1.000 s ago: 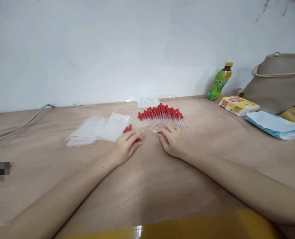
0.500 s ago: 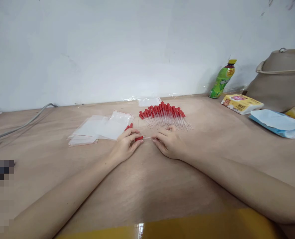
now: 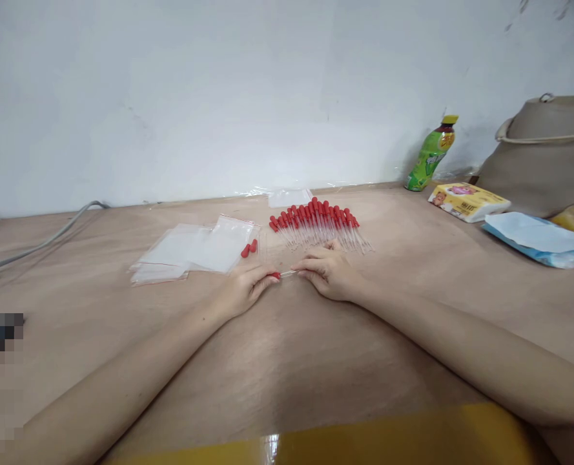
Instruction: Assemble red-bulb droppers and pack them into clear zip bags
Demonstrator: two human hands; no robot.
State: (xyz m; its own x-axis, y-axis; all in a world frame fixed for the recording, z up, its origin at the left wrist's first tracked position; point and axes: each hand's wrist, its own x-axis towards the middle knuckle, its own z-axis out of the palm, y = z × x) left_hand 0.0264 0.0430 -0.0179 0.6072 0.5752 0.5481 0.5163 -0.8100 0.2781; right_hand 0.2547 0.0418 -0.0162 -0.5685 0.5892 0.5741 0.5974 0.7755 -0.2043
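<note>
My left hand (image 3: 248,284) pinches a red rubber dropper bulb (image 3: 276,276) between thumb and fingers. From the bulb's open end a thin clear dropper tube (image 3: 288,273) runs across to my right hand (image 3: 330,274), whose fingertips are closed on its other end. Tube and bulb meet; how deep the tube sits in the bulb is hidden. Two loose red bulbs (image 3: 249,248) lie just beyond my left hand, beside some clear tubes (image 3: 263,244). Behind my right hand spreads a heap of red-topped droppers (image 3: 316,219).
Clear zip bags (image 3: 180,248) lie overlapping at the left, with another bag (image 3: 290,197) by the wall. A grey cable (image 3: 54,237) crosses the far left. A green bottle (image 3: 430,155), a tissue pack (image 3: 468,201), a blue-white packet (image 3: 541,239) and a beige bag (image 3: 538,155) stand right.
My left fingers have drawn down and closed around the bulb, uncovering the two loose bulbs behind. The bulb and tube have shifted slightly toward me.
</note>
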